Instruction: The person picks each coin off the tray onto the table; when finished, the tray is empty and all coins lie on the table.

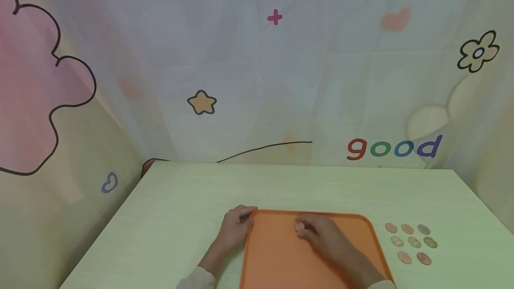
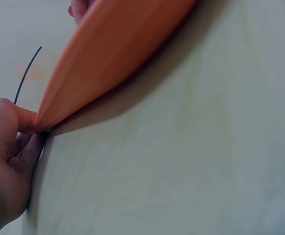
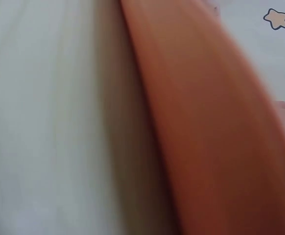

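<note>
An orange tray lies at the front of the pale table. My left hand is at its far left corner; in the left wrist view the thumb and fingers of that hand pinch the corner of the tray. Over the far part of the tray, my right hand holds a copper-coloured coin between thumb and fingertips. The tray's side fills much of the right wrist view and hides most of the right hand there.
Right of the tray, several copper, brassy and silvery coins lie flat in loose rows on the table. A printed curtain with a star, flower and the word "good" hangs behind the table's far edge.
</note>
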Available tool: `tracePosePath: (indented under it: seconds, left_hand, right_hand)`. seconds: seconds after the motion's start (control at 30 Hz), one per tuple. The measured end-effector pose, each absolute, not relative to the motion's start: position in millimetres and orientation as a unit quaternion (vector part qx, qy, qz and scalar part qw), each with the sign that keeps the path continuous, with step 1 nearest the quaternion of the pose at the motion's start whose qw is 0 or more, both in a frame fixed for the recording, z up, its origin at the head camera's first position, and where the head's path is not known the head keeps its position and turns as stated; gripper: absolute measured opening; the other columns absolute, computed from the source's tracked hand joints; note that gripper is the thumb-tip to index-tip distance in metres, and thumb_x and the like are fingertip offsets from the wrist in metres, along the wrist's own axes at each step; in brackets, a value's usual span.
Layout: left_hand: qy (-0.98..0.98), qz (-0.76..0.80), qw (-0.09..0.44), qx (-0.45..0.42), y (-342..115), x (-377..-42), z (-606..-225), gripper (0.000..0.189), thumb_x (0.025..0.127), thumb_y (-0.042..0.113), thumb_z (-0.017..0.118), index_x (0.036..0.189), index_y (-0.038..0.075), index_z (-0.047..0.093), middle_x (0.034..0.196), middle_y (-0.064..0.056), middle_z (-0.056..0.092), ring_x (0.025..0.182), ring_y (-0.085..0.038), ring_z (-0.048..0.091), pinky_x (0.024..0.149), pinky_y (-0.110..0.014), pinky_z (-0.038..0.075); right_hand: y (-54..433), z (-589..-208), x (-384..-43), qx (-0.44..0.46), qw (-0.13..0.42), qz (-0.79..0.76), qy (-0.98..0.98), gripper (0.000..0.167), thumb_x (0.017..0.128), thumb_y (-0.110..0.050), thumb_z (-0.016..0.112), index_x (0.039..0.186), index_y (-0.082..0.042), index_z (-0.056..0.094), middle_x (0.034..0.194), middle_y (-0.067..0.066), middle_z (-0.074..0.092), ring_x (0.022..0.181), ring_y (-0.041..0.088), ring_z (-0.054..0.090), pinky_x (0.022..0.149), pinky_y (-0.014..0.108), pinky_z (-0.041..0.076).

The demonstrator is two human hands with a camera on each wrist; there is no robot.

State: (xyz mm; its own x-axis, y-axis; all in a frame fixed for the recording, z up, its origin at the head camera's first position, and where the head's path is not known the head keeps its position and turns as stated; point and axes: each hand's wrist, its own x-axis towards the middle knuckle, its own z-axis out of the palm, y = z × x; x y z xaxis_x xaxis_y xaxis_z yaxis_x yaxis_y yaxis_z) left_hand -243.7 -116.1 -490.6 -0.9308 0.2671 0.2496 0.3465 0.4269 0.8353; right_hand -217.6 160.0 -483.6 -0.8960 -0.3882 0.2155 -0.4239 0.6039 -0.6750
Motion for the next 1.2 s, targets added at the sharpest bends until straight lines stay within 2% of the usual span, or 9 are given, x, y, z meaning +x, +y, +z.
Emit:
tracePosePath:
  seconds: [0.13,0.27,0.43,0.7,0.77,0.93,1.07,1.2]
  left_hand:
    - [-0.844,-0.503,0.035,-0.181,-116,-244,-490,0.033,0.093,-0.005,0.059,0.124,-0.005,0.069,0.119,-0.021,0.071,0.116,-0.038,0.065,0.094,-0.029,0.056]
    - [-0.843,-0.507,0.023,-0.179,-116,-244,-489,0.034,0.094,-0.004,0.057,0.126,-0.005,0.068,0.121,-0.021,0.069,0.119,-0.038,0.064,0.097,-0.033,0.056]
    - [-0.843,-0.508,0.014,-0.175,-115,-244,-488,0.034,0.095,-0.003,0.056,0.128,-0.005,0.067,0.123,-0.020,0.069,0.121,-0.037,0.062,0.098,-0.035,0.055]
    - [-0.843,-0.508,0.019,-0.177,-115,-244,-488,0.034,0.095,-0.003,0.057,0.127,-0.005,0.068,0.121,-0.020,0.069,0.120,-0.038,0.063,0.098,-0.038,0.056]
    - [-0.842,-0.510,0.019,-0.174,-115,-244,-487,0.034,0.095,-0.003,0.057,0.127,-0.005,0.068,0.121,-0.020,0.070,0.120,-0.038,0.063,0.099,-0.040,0.056]
    - [-0.841,-0.512,0.026,-0.170,-116,-243,-487,0.033,0.093,-0.004,0.059,0.125,-0.004,0.069,0.119,-0.019,0.071,0.119,-0.037,0.064,0.098,-0.038,0.056]
    - [-0.840,-0.516,0.026,-0.164,-115,-242,-487,0.033,0.093,-0.003,0.060,0.124,-0.003,0.070,0.119,-0.019,0.071,0.118,-0.037,0.064,0.097,-0.033,0.055]
    - [-0.839,-0.518,0.026,-0.165,-115,-242,-487,0.033,0.093,-0.004,0.060,0.124,-0.004,0.070,0.118,-0.019,0.071,0.118,-0.037,0.065,0.096,-0.035,0.056]
  right_hand:
    - [165,-483,-214,0.206,0.036,0.405,-0.890,0.022,0.093,-0.016,0.071,0.114,-0.008,0.074,0.100,-0.004,0.075,0.095,-0.002,0.063,0.085,0.023,0.058]
    - [170,-480,-210,0.201,0.057,0.410,-0.888,0.023,0.095,-0.019,0.069,0.114,-0.008,0.075,0.101,-0.003,0.077,0.094,-0.002,0.063,0.085,0.024,0.058]
    - [177,-472,-203,0.177,0.055,0.418,-0.889,0.027,0.094,-0.018,0.070,0.118,-0.007,0.075,0.107,0.000,0.078,0.098,0.003,0.067,0.087,0.026,0.059]
    - [192,-461,-190,0.057,0.021,0.419,-0.906,0.032,0.093,-0.019,0.072,0.123,-0.010,0.074,0.106,0.000,0.078,0.094,0.011,0.067,0.089,0.034,0.061]
    - [198,-459,-189,0.035,0.018,0.418,-0.908,0.032,0.093,-0.019,0.072,0.124,-0.009,0.073,0.106,0.001,0.078,0.094,0.012,0.067,0.088,0.033,0.060]
    - [218,-457,-186,0.014,0.036,0.418,-0.908,0.031,0.093,-0.017,0.072,0.123,-0.005,0.073,0.104,0.005,0.077,0.090,0.010,0.066,0.080,0.019,0.057]
    - [237,-455,-181,0.010,0.068,0.404,-0.912,0.032,0.093,-0.017,0.072,0.122,-0.004,0.072,0.105,0.007,0.077,0.085,0.000,0.063,0.076,0.012,0.053]
    - [259,-457,-175,0.023,0.122,0.377,-0.918,0.031,0.090,-0.012,0.075,0.119,-0.002,0.073,0.097,0.007,0.077,0.079,-0.009,0.059,0.072,0.014,0.054]
